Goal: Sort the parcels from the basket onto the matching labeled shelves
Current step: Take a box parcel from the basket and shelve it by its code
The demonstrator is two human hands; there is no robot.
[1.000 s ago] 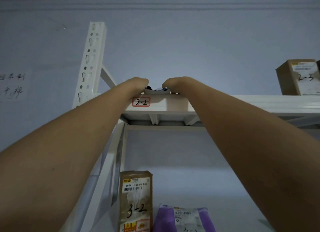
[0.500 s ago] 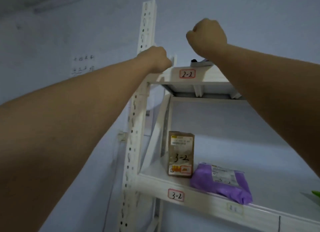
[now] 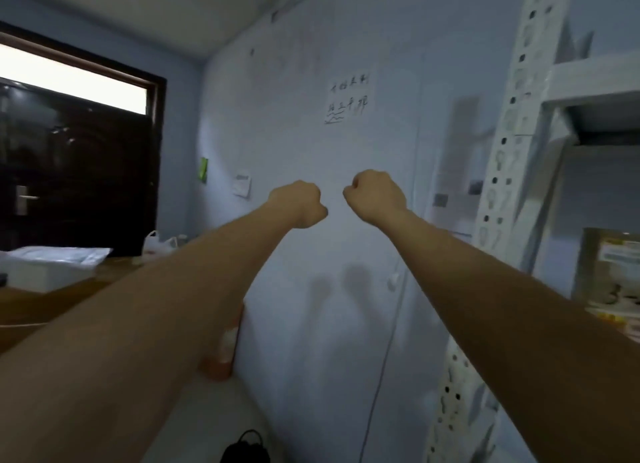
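A pale blue wall (image 3: 311,289) fills the room ahead. Right of it stands a white shelf rack (image 3: 512,172) holding a blurred brown parcel (image 3: 609,272). Left hand (image 3: 300,203) and right hand (image 3: 375,194) are empty fists before the wall.

Right of the right hand (image 3: 375,194), a white metal shelf rack (image 3: 512,123) runs up the frame edge on a perforated upright. Its upper shelf (image 3: 595,82) sits above hand height; whatever lies on it cannot be seen. On the lower shelf, below and right of that hand, a brown parcel (image 3: 611,272) stands upright, blurred. Left of the left hand (image 3: 299,203) and lower, a wooden desk (image 3: 52,300) carries a white box (image 3: 48,268) and white plastic bags (image 3: 159,243).
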